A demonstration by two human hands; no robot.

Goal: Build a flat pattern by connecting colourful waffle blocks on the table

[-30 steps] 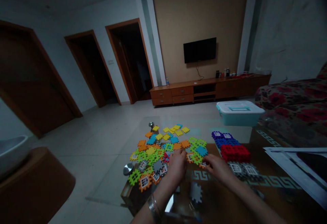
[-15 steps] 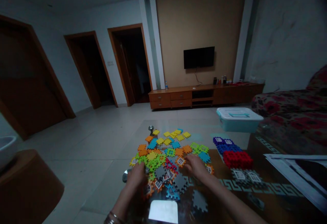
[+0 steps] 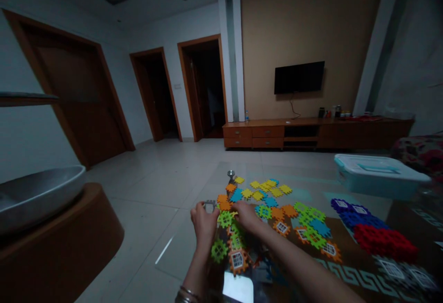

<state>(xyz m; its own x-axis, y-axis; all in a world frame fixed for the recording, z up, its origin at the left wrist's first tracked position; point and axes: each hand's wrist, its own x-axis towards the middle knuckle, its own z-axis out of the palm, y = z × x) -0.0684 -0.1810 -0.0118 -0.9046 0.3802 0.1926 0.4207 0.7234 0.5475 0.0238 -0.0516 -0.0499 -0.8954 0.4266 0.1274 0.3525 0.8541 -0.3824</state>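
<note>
My left hand, with a bracelet at the wrist, is at the left edge of the pile on the glass table. Its fingers and thumb are closed on a grey toothed building tile. Close by on the right, my right hand reaches into the pile with bent fingers beside a green tile. Whatever is in those fingertips is hidden. An orange tile with a window print lies nearer me. Yellow tiles and blue tiles spread out farther back.
Right of the pile stand stacked red tiles, blue tiles and grey tiles. A lidded teal box is beyond them. A metal basin rests on a brown stand at left.
The view has swung left, so the room appears farther right. My left hand now holds a grey tile at the pile's left edge. My right hand has come left, close to it.
</note>
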